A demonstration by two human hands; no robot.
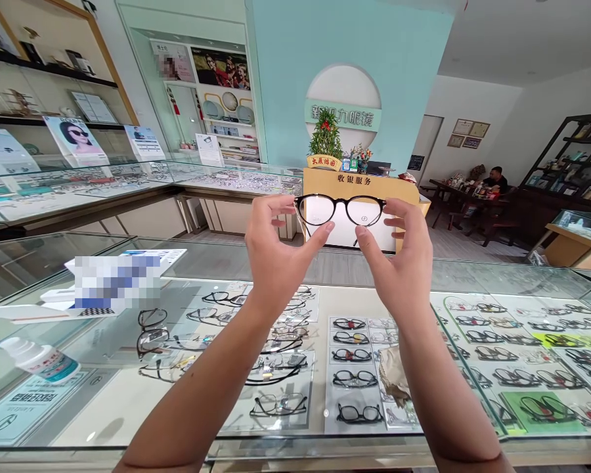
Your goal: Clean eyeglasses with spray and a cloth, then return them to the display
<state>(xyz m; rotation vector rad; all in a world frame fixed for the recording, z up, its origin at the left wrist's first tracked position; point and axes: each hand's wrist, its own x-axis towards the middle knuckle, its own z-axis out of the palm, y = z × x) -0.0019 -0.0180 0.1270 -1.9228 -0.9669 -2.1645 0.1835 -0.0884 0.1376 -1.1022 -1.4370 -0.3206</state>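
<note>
Holding one pair of black glasses (342, 209) in two hands: left hand (276, 253), right hand (398, 259).

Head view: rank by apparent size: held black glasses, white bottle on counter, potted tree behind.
1. black glasses and white bottle: look alike, not ranked.
2. potted tree: smallest here, but farthest away, so unsure.

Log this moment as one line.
left hand: grips black glasses, left end | right hand: grips right end | glasses above glass counter

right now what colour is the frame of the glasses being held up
Black, a dark glossy rim around clear lenses on the glasses, seen best in the head view.
</note>
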